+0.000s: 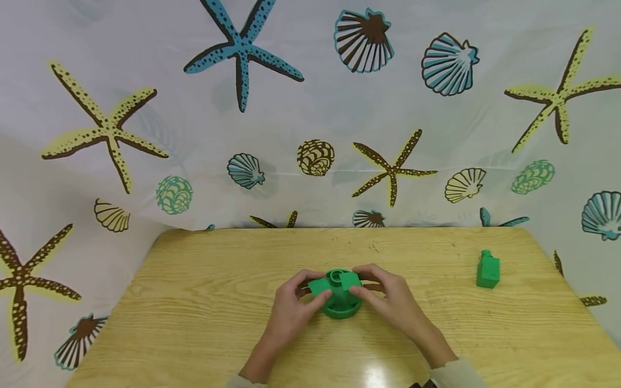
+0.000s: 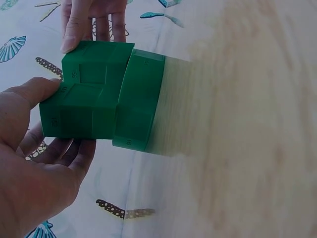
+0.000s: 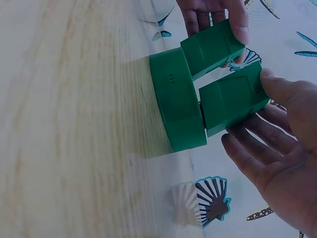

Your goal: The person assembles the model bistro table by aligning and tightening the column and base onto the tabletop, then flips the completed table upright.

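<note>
Near the middle of the table stands a round green base [image 1: 342, 312], with a raised ring [image 1: 336, 277] at its centre in the head view. Two green blocks sit at its top, one left and one right. My left hand [image 1: 293, 304] pinches the left block [image 2: 79, 111] between thumb and fingers. On the other side, my right hand [image 1: 395, 299] grips the right block [image 3: 233, 99] likewise. The right wrist view shows both blocks against the base's upper side, a gap between them. Whether they are seated in it I cannot tell.
Toward the back right of the wooden table [image 1: 204, 302] stands another green block [image 1: 488, 271] with a small knob on top. A pale cloth [image 1: 291, 118] printed with starfish and shells hangs behind the table and along both sides.
</note>
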Action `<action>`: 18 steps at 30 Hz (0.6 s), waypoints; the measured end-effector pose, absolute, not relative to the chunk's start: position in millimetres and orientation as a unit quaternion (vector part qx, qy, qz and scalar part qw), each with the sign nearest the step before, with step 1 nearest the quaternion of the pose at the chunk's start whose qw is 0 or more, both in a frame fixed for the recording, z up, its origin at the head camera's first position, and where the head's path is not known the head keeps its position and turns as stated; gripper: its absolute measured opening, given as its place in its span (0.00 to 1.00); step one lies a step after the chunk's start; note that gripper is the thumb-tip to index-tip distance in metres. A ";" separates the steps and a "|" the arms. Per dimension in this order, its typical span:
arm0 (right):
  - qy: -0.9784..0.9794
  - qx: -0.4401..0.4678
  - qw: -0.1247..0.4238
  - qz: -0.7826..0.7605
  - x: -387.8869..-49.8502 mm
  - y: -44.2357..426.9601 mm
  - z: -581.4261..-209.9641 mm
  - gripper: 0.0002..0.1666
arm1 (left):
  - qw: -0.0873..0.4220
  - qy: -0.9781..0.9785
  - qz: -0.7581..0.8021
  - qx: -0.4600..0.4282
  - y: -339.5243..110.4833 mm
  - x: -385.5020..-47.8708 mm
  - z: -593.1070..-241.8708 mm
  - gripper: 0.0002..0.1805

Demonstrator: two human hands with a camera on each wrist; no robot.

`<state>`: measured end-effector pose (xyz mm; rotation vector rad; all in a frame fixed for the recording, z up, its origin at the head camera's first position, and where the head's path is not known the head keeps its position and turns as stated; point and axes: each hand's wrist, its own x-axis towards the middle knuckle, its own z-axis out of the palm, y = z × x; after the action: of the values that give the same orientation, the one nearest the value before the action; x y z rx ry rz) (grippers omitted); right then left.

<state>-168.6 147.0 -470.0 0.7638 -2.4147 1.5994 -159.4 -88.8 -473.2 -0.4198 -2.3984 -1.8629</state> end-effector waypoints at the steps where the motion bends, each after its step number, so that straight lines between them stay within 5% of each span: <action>1: -0.804 0.251 0.075 0.534 -168.9 146.7 -469.9 0.20 | 0.039 -0.782 -0.606 -0.138 -89.0 -159.6 -473.7 0.17; 18: -0.809 0.217 0.088 0.539 -175.6 144.2 -475.2 0.17 | 0.029 -0.780 -0.610 -0.137 -88.4 -162.1 -473.7 0.17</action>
<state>-175.6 144.2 -475.2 0.6465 -2.4089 1.6044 -162.1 -88.4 -473.7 -0.4226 -2.4043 -1.8826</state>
